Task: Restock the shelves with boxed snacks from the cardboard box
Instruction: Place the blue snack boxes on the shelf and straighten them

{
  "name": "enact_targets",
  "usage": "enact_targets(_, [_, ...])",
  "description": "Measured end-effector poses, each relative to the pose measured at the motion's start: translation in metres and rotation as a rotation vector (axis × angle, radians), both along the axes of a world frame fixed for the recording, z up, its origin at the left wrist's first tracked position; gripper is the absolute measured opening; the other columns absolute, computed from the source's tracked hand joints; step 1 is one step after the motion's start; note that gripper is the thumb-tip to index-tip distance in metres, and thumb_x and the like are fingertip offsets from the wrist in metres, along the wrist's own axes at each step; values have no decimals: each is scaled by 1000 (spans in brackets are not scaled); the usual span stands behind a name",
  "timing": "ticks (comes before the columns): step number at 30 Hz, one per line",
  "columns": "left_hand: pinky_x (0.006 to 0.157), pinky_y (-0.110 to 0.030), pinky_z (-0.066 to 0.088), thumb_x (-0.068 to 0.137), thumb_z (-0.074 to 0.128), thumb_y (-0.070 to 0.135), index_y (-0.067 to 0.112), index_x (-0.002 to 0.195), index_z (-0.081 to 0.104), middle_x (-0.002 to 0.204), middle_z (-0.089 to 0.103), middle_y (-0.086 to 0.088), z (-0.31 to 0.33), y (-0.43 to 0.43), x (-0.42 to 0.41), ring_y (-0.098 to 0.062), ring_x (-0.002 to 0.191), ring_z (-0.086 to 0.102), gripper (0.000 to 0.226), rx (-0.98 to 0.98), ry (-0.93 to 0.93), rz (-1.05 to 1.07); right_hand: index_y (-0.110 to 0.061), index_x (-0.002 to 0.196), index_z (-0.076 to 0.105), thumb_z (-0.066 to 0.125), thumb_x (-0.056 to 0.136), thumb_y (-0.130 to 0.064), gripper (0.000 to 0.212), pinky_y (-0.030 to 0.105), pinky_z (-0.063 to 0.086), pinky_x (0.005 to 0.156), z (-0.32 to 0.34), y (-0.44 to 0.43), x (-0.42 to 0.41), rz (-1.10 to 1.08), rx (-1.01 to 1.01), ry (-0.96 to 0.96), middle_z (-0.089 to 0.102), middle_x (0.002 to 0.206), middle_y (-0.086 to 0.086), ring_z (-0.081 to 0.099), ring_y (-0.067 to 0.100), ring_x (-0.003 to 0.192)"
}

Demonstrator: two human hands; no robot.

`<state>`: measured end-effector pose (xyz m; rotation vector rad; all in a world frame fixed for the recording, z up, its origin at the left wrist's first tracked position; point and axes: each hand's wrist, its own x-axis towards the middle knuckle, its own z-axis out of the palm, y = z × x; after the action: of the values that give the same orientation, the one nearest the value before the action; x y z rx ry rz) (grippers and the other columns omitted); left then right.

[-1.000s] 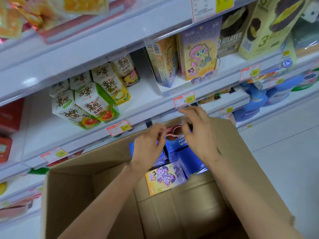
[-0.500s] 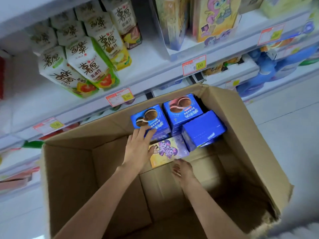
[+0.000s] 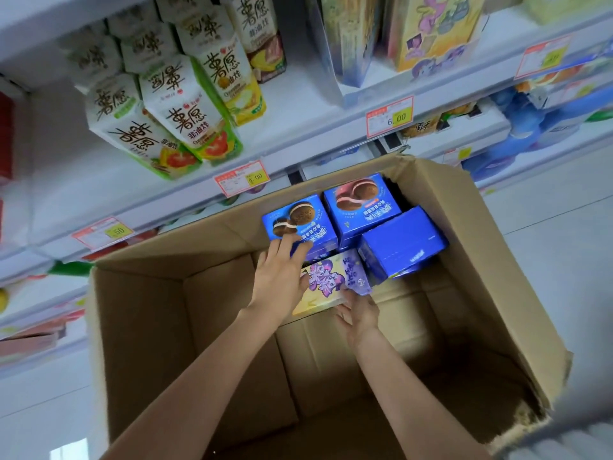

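Observation:
A big open cardboard box (image 3: pixel 497 260) stands on the floor in front of the shelves. At its far end lie three blue biscuit boxes (image 3: pixel 360 204), one of them turned on its side (image 3: pixel 403 240). A yellow and purple cartoon pony box (image 3: pixel 331 280) leans against them, tilted. My left hand (image 3: pixel 282 273) reaches in with straight fingers over the left blue box (image 3: pixel 298 220), thumb at the pony box's left edge. My right hand (image 3: pixel 360 313) touches the pony box's near edge from below, fingers spread.
The shelf (image 3: pixel 298 104) above holds white and green snack cartons (image 3: pixel 179 117) on the left and matching pony boxes (image 3: pixel 431 31) on the right, behind price tags (image 3: pixel 389 116). Blue packs fill the lower right shelf (image 3: pixel 530 127). Grey floor (image 3: pixel 547 234) lies to the right.
Both hands dropped from the box's far rim down inside it. In the last half second my right hand rose to the pony box's near edge, and the left hand stayed by the blue box.

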<state>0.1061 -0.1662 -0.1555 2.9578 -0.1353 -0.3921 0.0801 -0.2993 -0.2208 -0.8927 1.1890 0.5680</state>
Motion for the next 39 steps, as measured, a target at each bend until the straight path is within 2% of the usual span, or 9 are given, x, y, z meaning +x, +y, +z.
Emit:
enact_targets(3, [101, -32, 30, 89, 56, 40, 20, 142, 35, 144, 31, -3, 8, -2, 2, -24, 128, 32, 61, -13, 48, 5, -10, 103, 62, 57, 89, -9, 15, 27, 45, 68, 27, -15, -21, 49, -23, -38, 65, 94, 9, 57, 19, 75])
enact_targets(7, [101, -28, 26, 82, 52, 62, 22, 138, 41, 134, 38, 2, 25, -5, 3, -19, 124, 31, 69, -47, 224, 18, -13, 96, 68, 62, 84, -7, 14, 27, 45, 66, 64, -45, -35, 136, -66, -262, 65, 87, 7, 54, 19, 76])
enact_targets(11, [61, -25, 34, 63, 52, 72, 10, 80, 61, 76, 62, 1, 53, -8, 6, -18, 77, 56, 64, -452, 382, 205, -9, 102, 66, 70, 72, -17, 31, 23, 49, 64, 101, -73, -7, 240, -56, -570, 69, 89, 6, 59, 20, 78])
enact_targets(15, [54, -18, 33, 79, 71, 39, 2, 76, 59, 58, 60, 8, 86, -15, 16, -9, 59, 52, 39, -629, 187, 301, -12, 106, 66, 59, 82, -30, 30, 31, 50, 78, 124, -88, 60, 394, -293, -835, 71, 97, 2, 64, 19, 86])
enact_targets(19, [57, -28, 38, 79, 69, 41, 11, 66, 52, 62, 55, -1, 105, -19, 41, -21, 62, 52, 37, -581, -118, 368, -38, 135, 44, 52, 93, -40, 43, 30, 38, 99, 142, -105, 140, 818, -931, -1111, 49, 139, -4, 55, 14, 117])
enact_targets(22, [58, -37, 40, 79, 68, 38, 12, 68, 49, 67, 48, -3, 119, -24, 63, -24, 65, 45, 35, -556, -372, 330, -16, 137, 46, 48, 82, -22, 56, 38, 27, 107, 149, -100, 191, 883, -1242, -1335, 34, 150, 8, 35, 30, 135])
enact_targets(26, [61, -38, 39, 79, 67, 35, 8, 79, 57, 74, 49, 0, 134, -42, 93, -24, 71, 46, 29, -539, -591, 280, 3, 112, 60, 69, 70, -8, 44, 56, 35, 100, 147, -95, 222, 1154, -1541, -1323, 52, 129, 25, 46, 43, 124])
enact_targets(29, [65, -28, 34, 80, 64, 39, 7, 85, 61, 80, 56, -5, 133, -58, 119, -22, 78, 47, 32, -531, -710, 255, -4, 101, 65, 76, 62, -4, 41, 52, 45, 87, 142, -98, 222, 1143, -1513, -1320, 58, 105, 21, 57, 41, 101])
enact_targets(39, [64, -29, 37, 81, 67, 29, 0, 83, 54, 84, 55, -13, 114, -100, 176, -28, 75, 52, 31, -741, -811, 512, -12, 125, 59, 64, 77, -3, 49, 47, 47, 84, 146, -106, 224, 1164, -1302, -1319, 52, 120, 13, 43, 33, 117])
